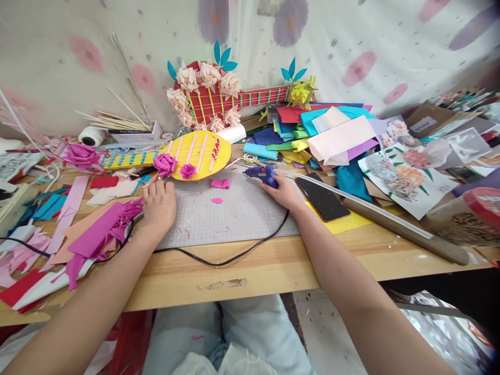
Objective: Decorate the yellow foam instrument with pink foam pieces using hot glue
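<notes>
My right hand [284, 191] grips a blue hot glue gun [262, 174] at the right edge of a grey cutting mat [230, 216], its nozzle pointing left. The gun's black cord [234, 256] loops across the table's front. My left hand [158, 204] rests fingers-down on the mat's left edge, just below a yellow paper guitar [195, 156] with magenta paper flowers [165, 163]. Whether it holds anything is hidden. Small magenta foam pieces [220, 183] lie on the mat between my hands.
A red paper guitar [219, 99] with peach flowers leans on the back wall. Coloured foam sheets [312, 133] pile at right, beside a black phone [322, 198], a long ruler [351, 200] and flower prints [406, 177]. Magenta scraps [97, 234] and skewers [117, 122] lie left.
</notes>
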A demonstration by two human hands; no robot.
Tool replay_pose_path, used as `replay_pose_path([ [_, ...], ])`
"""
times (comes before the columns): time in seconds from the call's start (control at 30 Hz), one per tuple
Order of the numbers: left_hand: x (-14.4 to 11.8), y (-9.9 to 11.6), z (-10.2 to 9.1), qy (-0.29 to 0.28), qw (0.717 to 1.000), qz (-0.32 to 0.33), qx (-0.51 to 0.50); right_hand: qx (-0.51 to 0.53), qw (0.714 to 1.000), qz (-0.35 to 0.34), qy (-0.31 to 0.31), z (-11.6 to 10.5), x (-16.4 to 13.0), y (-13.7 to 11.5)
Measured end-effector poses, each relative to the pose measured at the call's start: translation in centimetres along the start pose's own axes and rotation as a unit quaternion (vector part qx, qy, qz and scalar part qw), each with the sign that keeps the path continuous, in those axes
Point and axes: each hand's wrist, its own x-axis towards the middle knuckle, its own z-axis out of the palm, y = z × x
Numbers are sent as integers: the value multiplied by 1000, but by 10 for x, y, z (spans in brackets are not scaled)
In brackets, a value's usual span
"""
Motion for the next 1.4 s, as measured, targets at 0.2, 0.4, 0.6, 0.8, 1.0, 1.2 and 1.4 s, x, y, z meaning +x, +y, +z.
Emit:
replay_pose_path([
  [0.2,9,35,-11,-60,984,115,-121,5,1000,-7,7,0,-1,0],
  [0.4,21,56,0,-198,923,152,-293,-1,1000,-2,4,0,-2,-1],
  [0.6,16,57,11,-174,909,89,-368,-8,1000,0,13,2,0,2],
  [0.8,11,60,17,-159,885,15,-438,-26,999,14,18,4,1,4],
  [1.0,13,60,29,-127,857,-32,-498,-10,1000,16,11,2,-1,1],
  [1.2,14,62,22,-115,877,-43,-465,-14,999,28,8,2,-1,0],
  [1.4,14,68,18,10,943,69,-325,-21,999,30,13,0,-2,-3],
])
